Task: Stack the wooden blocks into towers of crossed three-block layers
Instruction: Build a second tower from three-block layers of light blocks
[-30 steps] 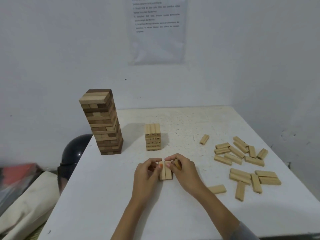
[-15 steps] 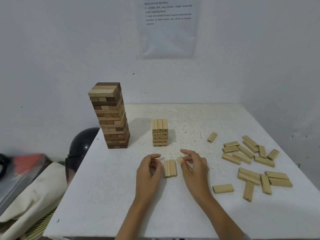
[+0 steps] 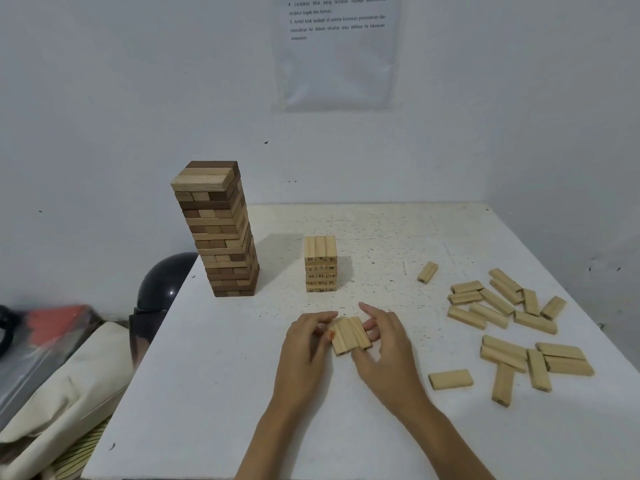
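Two towers stand on the table (image 3: 242,393): one tall tower (image 3: 221,237) of dark and light blocks near the left edge, and one short tower (image 3: 320,263) of light blocks at the middle, its top layer three across. Two hands, the left hand (image 3: 304,344) and the right hand (image 3: 384,344), hold three blocks (image 3: 348,336) side by side between them. Toward the right edge lie about eighteen loose blocks (image 3: 535,322): one lone block (image 3: 427,271), ten in a far cluster, seven nearer.

I am holding both bare forearms forward, close together. My left hand (image 3: 304,344) is curling its fingers against one side of a row of three pale wooden blocks (image 3: 348,336). My right hand (image 3: 388,351) is gripping the other side, forefinger raised.
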Demonstrator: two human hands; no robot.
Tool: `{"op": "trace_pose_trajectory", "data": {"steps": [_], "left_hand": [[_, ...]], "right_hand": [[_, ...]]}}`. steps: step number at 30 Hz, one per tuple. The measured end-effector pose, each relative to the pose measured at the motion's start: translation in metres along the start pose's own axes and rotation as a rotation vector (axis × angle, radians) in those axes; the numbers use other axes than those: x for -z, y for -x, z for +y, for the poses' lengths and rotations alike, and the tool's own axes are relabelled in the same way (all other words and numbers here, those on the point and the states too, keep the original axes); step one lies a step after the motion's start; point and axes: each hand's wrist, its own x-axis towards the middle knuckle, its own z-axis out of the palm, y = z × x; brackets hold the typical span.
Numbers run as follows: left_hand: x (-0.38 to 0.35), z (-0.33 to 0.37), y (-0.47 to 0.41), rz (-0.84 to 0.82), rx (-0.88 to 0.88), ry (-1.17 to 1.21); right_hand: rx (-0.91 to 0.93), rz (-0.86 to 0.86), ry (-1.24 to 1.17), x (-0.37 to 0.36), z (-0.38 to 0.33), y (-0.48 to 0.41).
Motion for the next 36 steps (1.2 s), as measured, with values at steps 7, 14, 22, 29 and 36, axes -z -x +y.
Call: {"op": "trace_pose_trajectory", "data": {"steps": [7, 14, 22, 29, 36], "left_hand": [[0.003, -0.006, -0.002, -0.001, -0.032, -0.019], [0.003, -0.005, -0.001, -0.008, -0.057, -0.054], [0.001, 0.004, 0.004, -0.089, -0.119, -0.493], [-0.002, 0.007, 0.014, -0.234, -0.094, -0.764], [-0.004, -0.008, 0.012, -0.228, -0.111, -0.866]], "right_hand": [[0.104, 0.001, 0.202, -0.004, 0.011, 0.0], [0.177, -0.007, 0.284, -0.003, 0.007, 0.003], [0.13, -0.065, 0.215, 0.0, 0.002, 0.003], [0.018, -0.053, 0.721, -0.004, 0.008, 0.009], [0.064, -0.052, 0.874, -0.003, 0.017, 0.013]]}}
